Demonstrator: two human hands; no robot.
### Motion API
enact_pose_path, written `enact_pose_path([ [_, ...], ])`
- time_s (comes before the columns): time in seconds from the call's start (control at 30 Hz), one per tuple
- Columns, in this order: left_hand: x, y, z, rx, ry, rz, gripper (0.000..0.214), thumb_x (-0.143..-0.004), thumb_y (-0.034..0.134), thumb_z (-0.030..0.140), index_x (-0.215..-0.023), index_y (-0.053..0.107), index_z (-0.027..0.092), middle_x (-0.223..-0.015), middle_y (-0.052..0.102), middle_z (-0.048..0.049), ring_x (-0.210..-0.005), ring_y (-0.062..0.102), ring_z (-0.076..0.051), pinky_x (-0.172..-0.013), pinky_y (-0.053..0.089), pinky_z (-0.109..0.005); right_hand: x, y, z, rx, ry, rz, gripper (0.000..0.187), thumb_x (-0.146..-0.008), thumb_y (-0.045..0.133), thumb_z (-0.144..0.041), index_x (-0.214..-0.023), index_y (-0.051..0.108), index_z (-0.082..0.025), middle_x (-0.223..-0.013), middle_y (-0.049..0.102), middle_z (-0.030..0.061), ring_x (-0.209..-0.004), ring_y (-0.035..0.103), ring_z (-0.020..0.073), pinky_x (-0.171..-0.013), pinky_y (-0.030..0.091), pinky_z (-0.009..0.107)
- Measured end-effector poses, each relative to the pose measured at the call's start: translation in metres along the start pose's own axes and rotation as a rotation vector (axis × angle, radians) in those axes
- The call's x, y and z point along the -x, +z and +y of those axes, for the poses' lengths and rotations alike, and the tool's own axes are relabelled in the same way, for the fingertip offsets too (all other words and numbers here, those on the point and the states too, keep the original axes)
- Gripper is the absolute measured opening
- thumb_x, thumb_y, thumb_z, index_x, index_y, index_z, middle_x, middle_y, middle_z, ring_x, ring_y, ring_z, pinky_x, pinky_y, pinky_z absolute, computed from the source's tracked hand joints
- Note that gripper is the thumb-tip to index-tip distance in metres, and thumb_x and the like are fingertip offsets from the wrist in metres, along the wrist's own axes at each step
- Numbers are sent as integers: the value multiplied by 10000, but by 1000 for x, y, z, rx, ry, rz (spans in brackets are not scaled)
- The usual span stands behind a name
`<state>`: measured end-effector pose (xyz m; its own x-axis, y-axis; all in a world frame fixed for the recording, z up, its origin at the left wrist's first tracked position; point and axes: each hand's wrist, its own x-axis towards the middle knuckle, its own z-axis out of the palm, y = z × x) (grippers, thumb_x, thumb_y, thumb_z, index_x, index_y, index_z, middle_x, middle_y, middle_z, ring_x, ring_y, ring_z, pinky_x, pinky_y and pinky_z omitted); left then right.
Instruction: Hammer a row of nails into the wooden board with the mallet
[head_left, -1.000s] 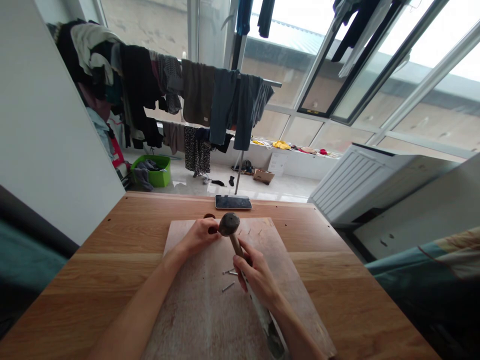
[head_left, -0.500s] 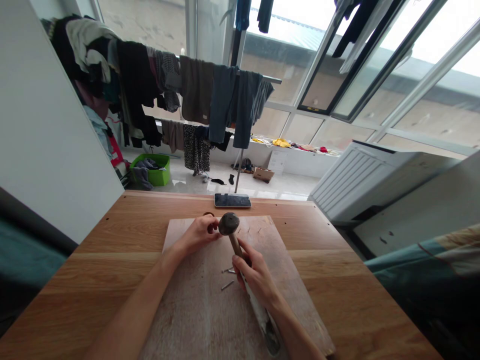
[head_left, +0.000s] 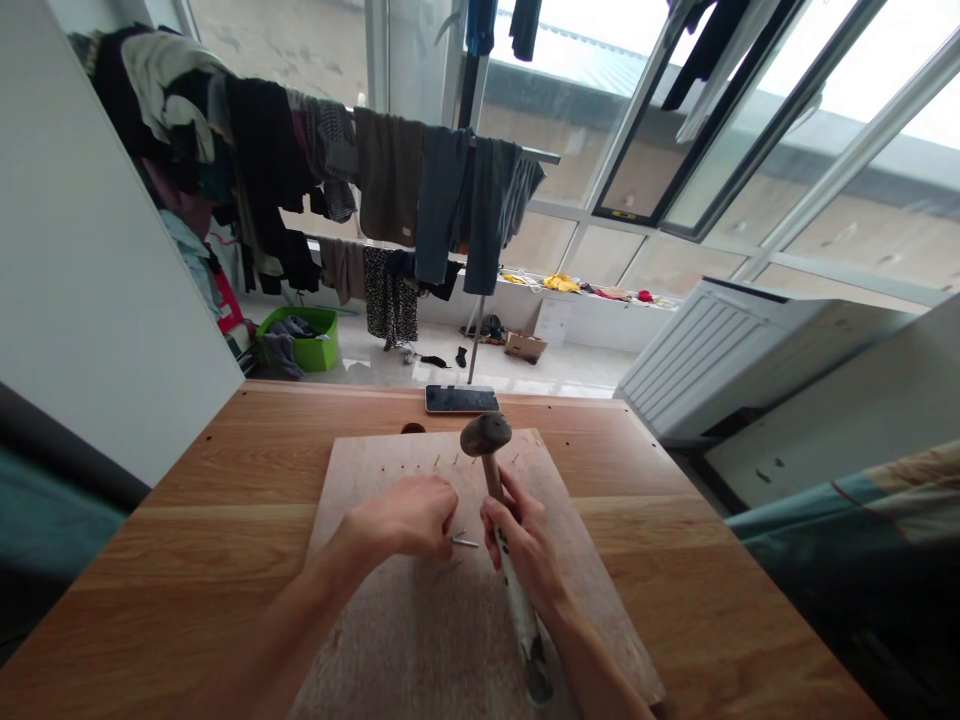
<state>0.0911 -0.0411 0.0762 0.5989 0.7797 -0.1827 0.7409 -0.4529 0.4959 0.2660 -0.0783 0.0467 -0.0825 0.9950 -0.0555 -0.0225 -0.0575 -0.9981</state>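
My right hand (head_left: 521,525) is wrapped around the handle of a hammer (head_left: 516,590). Its dark, rounded head is raised over the far part of a pale wooden board (head_left: 420,640). Low over the middle of the board, my left hand (head_left: 412,512) has its fingers curled together beside a few loose nails (head_left: 465,543). Its fingertips are hidden, so whether they pinch a nail does not show. Along the far edge of the board runs a row of nails (head_left: 456,460), several standing up, with small dark spots continuing the row to the left.
The board lies on a wooden table (head_left: 675,560). A phone (head_left: 461,399) lies near the far table edge, with a small dark round object (head_left: 412,428) just behind the board. Beyond are a clothes rack with laundry (head_left: 390,180), a green basket (head_left: 315,345) and a white cabinet-like unit (head_left: 720,360).
My left hand has moved from the far edge of the board back toward me, down to the loose nails. The hammer has shifted slightly right, still in my right hand.
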Motion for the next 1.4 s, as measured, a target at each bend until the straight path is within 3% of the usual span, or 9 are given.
enact_pose_path([
  [0.13,-2,2,0,-43,-4,33,144,-574,700,112,-536,598,207,-575,565,1,-531,523,-152,-491,292,-271,0,1,5,-2,-2,-20,593,-846,605,-418,-1366,540,-139,-594,507,-82,-347,424,67,-314,368,178],
  [0.27,3,-12,-14,-84,-110,33,108,-593,665,120,-566,603,204,-581,581,-9,-551,534,-167,-491,272,-273,0,1,6,-6,-4,-11,575,-854,602,-416,-1350,549,-129,-604,508,-79,-353,426,64,-312,364,172],
  [0.43,11,-31,-40,-38,-184,168,103,-669,609,110,-687,645,205,-648,635,-1,-593,562,-158,-518,288,-254,0,1,5,-7,-12,-12,566,-855,600,-415,-1351,554,-145,-604,503,-79,-358,427,66,-311,367,170],
  [0.6,8,-32,-51,-89,-244,269,143,-764,587,115,-762,673,229,-688,667,0,-624,592,-164,-544,277,-252,0,2,7,-17,-3,-28,567,-864,604,-411,-1359,540,-143,-606,509,-79,-360,428,67,-316,362,174],
  [0.97,-3,-24,-55,-58,-181,331,151,-793,567,95,-697,629,193,-727,676,-26,-674,602,-167,-616,349,-255,2,3,7,-23,1,-44,566,-863,591,-385,-1367,533,-134,-607,506,-82,-348,427,60,-315,359,172],
  [1.17,-7,-15,-64,144,-45,331,108,-797,552,123,-770,639,181,-719,660,-10,-660,604,-148,-623,402,-233,4,5,3,-21,10,-60,586,-856,598,-378,-1389,526,-145,-617,507,-76,-363,436,65,-316,358,172],
  [1.4,-12,-7,-81,297,-12,338,121,-795,580,253,-746,655,171,-707,652,-2,-656,593,-145,-625,427,-233,5,12,9,-20,-8,-122,532,-887,570,-351,-1384,540,-163,-625,499,-76,-370,422,58,-327,359,169],
])
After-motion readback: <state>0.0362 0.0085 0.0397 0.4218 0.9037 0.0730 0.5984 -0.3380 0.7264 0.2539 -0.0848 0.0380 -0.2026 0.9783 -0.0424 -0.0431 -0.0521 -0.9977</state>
